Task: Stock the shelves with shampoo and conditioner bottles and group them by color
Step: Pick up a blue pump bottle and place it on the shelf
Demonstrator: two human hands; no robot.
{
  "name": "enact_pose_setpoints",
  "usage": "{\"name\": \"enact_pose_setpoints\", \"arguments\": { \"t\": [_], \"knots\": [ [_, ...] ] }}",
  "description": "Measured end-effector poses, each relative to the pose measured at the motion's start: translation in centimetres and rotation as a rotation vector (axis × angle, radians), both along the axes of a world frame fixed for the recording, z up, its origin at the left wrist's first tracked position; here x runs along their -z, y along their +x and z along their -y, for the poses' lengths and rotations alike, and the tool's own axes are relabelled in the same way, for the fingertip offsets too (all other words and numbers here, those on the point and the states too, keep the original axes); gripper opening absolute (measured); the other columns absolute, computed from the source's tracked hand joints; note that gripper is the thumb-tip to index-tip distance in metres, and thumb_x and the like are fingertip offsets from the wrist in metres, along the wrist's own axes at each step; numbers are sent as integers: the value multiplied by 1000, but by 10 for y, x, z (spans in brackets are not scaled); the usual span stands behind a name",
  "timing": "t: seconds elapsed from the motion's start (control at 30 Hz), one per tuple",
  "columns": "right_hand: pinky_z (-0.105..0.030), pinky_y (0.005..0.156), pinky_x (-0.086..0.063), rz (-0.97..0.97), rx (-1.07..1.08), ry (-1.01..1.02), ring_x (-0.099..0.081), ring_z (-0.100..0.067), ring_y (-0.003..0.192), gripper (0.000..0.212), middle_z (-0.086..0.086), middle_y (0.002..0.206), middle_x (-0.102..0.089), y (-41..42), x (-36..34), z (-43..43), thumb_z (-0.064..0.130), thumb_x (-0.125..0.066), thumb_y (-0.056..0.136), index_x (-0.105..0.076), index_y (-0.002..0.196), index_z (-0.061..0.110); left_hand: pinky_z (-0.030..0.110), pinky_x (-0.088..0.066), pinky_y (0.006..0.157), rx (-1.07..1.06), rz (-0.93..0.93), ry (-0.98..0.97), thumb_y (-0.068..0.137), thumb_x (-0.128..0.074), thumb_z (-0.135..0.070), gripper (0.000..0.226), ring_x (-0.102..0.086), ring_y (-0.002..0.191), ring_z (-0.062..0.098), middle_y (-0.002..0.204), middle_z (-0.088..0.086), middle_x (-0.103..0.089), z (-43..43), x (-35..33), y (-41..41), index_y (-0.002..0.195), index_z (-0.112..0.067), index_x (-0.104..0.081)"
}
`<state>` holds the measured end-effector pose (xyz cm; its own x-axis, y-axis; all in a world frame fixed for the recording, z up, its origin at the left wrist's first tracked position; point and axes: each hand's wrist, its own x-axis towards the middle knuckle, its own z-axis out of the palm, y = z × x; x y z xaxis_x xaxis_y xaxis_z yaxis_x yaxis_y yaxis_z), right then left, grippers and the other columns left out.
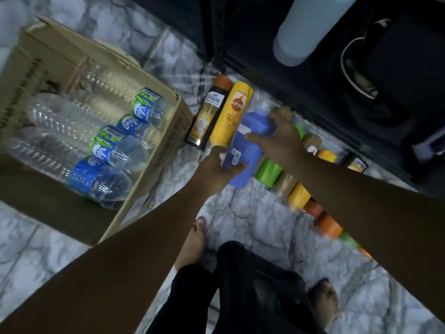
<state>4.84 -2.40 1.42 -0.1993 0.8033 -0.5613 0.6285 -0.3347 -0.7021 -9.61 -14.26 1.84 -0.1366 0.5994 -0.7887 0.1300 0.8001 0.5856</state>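
Note:
A blue shampoo bottle (245, 145) lies on the marble floor in the middle of the view. My left hand (214, 169) grips its lower end, and my right hand (279, 133) grips its upper end near the cap. Left of it lie a yellow Sunsilk bottle (232, 112) and a dark Safi Shayla bottle (209, 114) with an orange cap. A row of bottles with green, yellow and orange caps (298, 191) runs along the floor to the right, partly hidden under my right arm.
An open cardboard box (159, 153) with several plastic water bottles (96, 145) stands at the left. A dark metal shelf unit (313, 68) fills the upper right, holding a pale blue bottle (303, 30). My bare feet (195, 242) stand below.

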Motion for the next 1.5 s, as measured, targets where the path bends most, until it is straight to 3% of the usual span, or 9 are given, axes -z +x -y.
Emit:
{"name": "enact_pose_setpoints", "arguments": {
  "t": [0.17,0.4,0.5,0.6,0.77,0.9,1.17,1.33,1.5],
  "knots": [
    [-25,86,-57,-251,-56,62,-64,7,98,49,30,103,-69,28,-129,33,10,-86,78,-62,117,29,16,-52,83,57,142,229,86,-85,-19,81,-60,127,11,135,-15,-57,8,-95,9,152,-27,-38],
    [-27,78,-57,-353,13,178,-68,-7,101,56,21,113,-68,56,-342,59,22,-89,77,-59,123,35,20,-51,95,122,169,569,80,-86,1,108,-56,129,1,142,-22,-54,16,-292,48,140,-65,-25],
    [-30,82,-58,-456,-30,120,-67,-8,109,57,14,122,-67,70,-430,58,26,-85,82,-56,131,29,25,-54,93,155,190,625,80,-83,7,103,-60,127,9,141,-12,-57,17,-380,51,153,-42,-29],
    [-38,93,-57,-553,-143,19,-66,-17,118,67,3,132,-65,87,-511,49,25,-81,79,-51,138,34,32,-56,92,224,205,674,81,-83,4,93,-61,123,11,135,-15,-59,17,-468,48,150,-38,-37],
    [-26,75,-57,-715,-161,115,-72,-16,96,62,1,104,-74,86,-640,36,12,-84,69,-57,124,18,50,-51,106,201,164,781,74,-85,-39,92,-55,135,17,148,-6,-54,17,-596,41,153,-50,-38],
    [-36,76,-59,-790,1,313,-69,-21,86,61,-5,95,-68,72,-729,38,30,-87,63,-58,114,13,37,-51,105,199,103,906,83,-73,-38,78,-58,132,11,145,-14,-59,19,-684,48,153,-38,-39],
    [-42,76,-62,-459,156,699,-71,-10,80,60,5,90,-72,78,-893,76,68,-82,64,-60,100,25,30,-57,90,315,-211,1068,79,-87,-45,86,-65,111,-3,127,-26,-63,19,-837,82,146,-52,-33],
    [-14,54,-48,-359,-55,810,-69,0,73,37,18,87,-72,126,-996,94,56,-78,76,-64,102,33,32,-60,88,263,-46,1224,81,-89,-23,79,-71,109,8,123,-16,-70,25,-907,104,144,-42,-44],
    [-36,88,-58,-520,-160,855,-72,-13,104,59,8,114,-73,175,-1060,110,36,-82,77,-53,129,36,43,-59,93,371,142,1424,81,-86,-10,88,-69,117,23,133,-4,-68,9,-981,126,146,-49,-42]
  ]
}}
